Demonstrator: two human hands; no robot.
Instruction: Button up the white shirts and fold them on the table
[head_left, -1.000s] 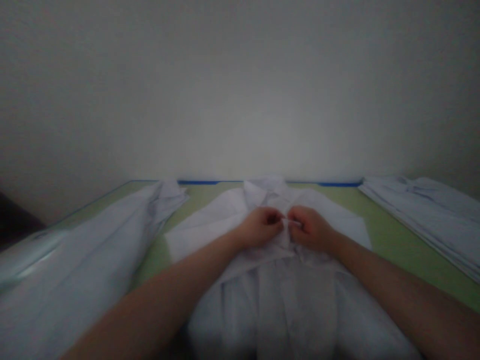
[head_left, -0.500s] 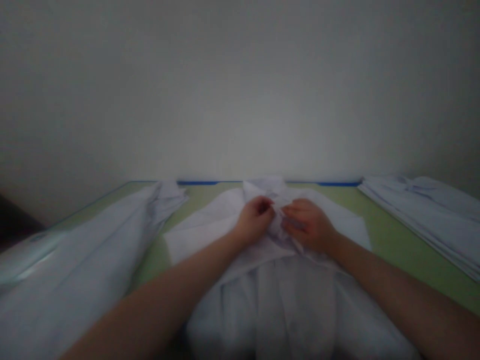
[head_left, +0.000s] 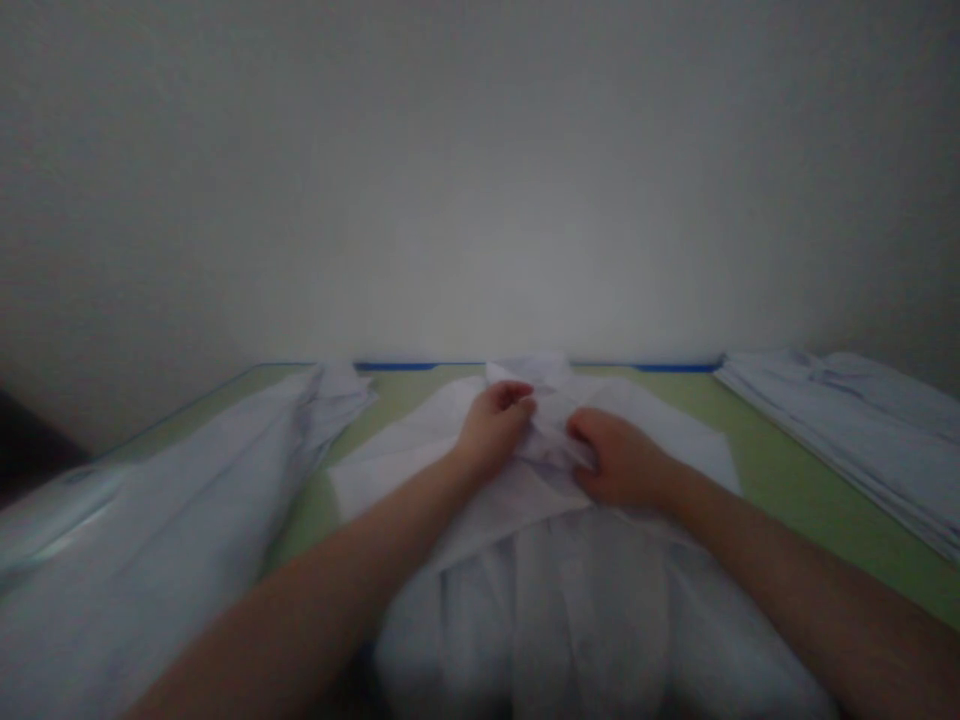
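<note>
A white collared garment [head_left: 540, 490], a shirt or a coat, lies spread in front of me with its sleeves out to both sides. Its collar [head_left: 529, 370] is at the far end, and its lower part comes towards me over the near side. My left hand [head_left: 499, 425] is at the upper front below the collar, fingers curled and pinched at the cloth. To its right, my right hand [head_left: 619, 455] is closed on the front of the same garment, its fingertips partly hidden in the folds. The dim, blurred picture hides buttons and other small details.
The green table [head_left: 787, 500] has a blue far edge [head_left: 675, 368] against a pale wall [head_left: 480, 180]. White garments [head_left: 202, 510] lie lengthwise on the left, partly under something shiny and clear. A stack of folded white garments [head_left: 862, 420] lies at the right.
My hands have moved apart from their near-touching pinch at the garment's front. The left has shifted slightly left, and the right has closed more tightly and turned down.
</note>
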